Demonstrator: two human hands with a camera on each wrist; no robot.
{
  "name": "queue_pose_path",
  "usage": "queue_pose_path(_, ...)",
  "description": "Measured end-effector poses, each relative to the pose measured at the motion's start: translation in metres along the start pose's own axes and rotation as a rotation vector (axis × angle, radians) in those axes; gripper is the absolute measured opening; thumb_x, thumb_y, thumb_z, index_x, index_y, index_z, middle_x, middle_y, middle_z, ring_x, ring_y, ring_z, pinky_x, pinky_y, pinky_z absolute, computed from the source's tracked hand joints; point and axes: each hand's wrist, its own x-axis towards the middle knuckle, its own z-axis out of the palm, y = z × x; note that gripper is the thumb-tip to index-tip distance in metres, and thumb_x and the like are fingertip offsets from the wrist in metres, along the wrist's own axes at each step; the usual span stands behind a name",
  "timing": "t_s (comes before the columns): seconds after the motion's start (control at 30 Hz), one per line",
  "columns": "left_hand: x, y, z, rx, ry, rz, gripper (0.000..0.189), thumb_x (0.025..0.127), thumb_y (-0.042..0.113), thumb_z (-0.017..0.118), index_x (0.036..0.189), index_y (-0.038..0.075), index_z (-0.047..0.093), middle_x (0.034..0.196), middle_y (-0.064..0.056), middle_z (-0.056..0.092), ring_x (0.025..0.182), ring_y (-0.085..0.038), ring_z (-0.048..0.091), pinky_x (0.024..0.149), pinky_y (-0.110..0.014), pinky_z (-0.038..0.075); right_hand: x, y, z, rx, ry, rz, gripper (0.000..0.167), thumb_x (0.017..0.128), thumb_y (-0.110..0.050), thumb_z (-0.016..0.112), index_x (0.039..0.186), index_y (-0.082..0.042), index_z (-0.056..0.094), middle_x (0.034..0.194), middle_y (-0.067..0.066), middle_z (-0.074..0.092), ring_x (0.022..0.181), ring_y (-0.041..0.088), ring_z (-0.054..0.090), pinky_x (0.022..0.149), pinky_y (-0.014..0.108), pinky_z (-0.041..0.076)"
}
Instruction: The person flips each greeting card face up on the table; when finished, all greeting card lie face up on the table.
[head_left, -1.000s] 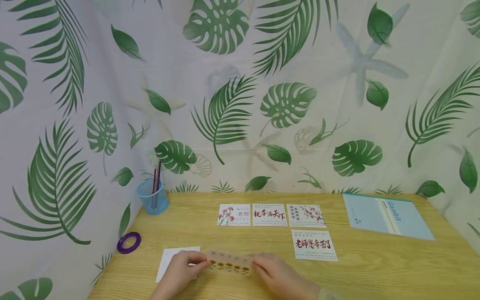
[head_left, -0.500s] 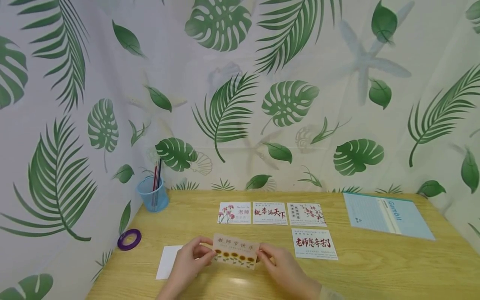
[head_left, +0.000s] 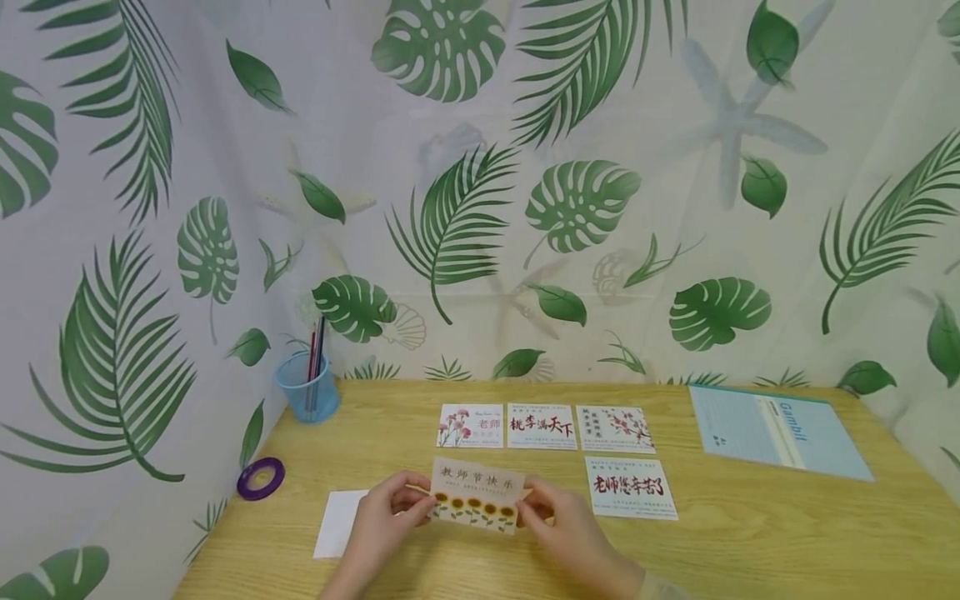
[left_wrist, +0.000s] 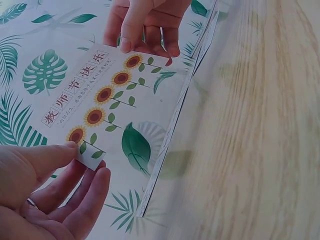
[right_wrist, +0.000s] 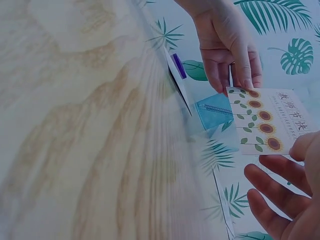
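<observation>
A sunflower greeting card (head_left: 477,498) with a row of printed sunflowers and Chinese characters is held up above the table between both hands. My left hand (head_left: 386,521) pinches its left edge, thumb on the printed face and fingers behind. At the opposite edge my right hand (head_left: 564,527) pinches it the same way. The left wrist view shows the whole printed face of the card (left_wrist: 102,100), slanted, with the left thumb near a lower corner. In the right wrist view part of the card (right_wrist: 257,120) is covered by the right thumb.
White blank paper (head_left: 339,523) lies left, partly under the left hand. Behind stand a carnation card (head_left: 470,426), a red-lettered card (head_left: 541,427), a blossom card (head_left: 616,429) and another red-lettered card (head_left: 632,488), all flat. Around them: blue pen cup (head_left: 308,390), purple tape roll (head_left: 261,479), blue notebook (head_left: 780,432).
Both hands have raised the sunflower card and tipped its printed face up toward the head camera. It was flatter, lower and blurred a second ago. The other cards stay put.
</observation>
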Motion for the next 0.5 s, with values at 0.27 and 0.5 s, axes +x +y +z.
queue_pose_path(0.27, 0.0021, 0.0026, 0.0053, -0.015, 0.025, 0.004, 0.019, 0.087, 0.004, 0.073, 0.104, -0.001, 0.067, 0.089, -0.012, 0.071, 0.074, -0.019, 0.07, 0.064, -0.026, 0.06, 0.0005, -0.0029, -0.0017, 0.047, 0.119, 0.033, 0.026, 0.086, 0.002, 0.07, 0.111, -0.001, 0.068, 0.075, 0.004, 0.072, 0.061, 0.014, 0.067, 0.058, 0.02, 0.055)
queue_pose_path(0.5, 0.0033, 0.0059, 0.0091, 0.006, 0.04, 0.025, 0.042, 0.085, 0.003, 0.075, 0.125, 0.009, 0.063, 0.084, -0.01, 0.071, 0.071, -0.017, 0.07, 0.063, -0.028, 0.06, 0.0016, -0.0011, -0.0022, 0.037, 0.189, 0.02, 0.024, 0.084, 0.004, 0.071, 0.108, 0.001, 0.069, 0.072, 0.004, 0.071, 0.056, 0.008, 0.062, 0.054, 0.02, 0.053)
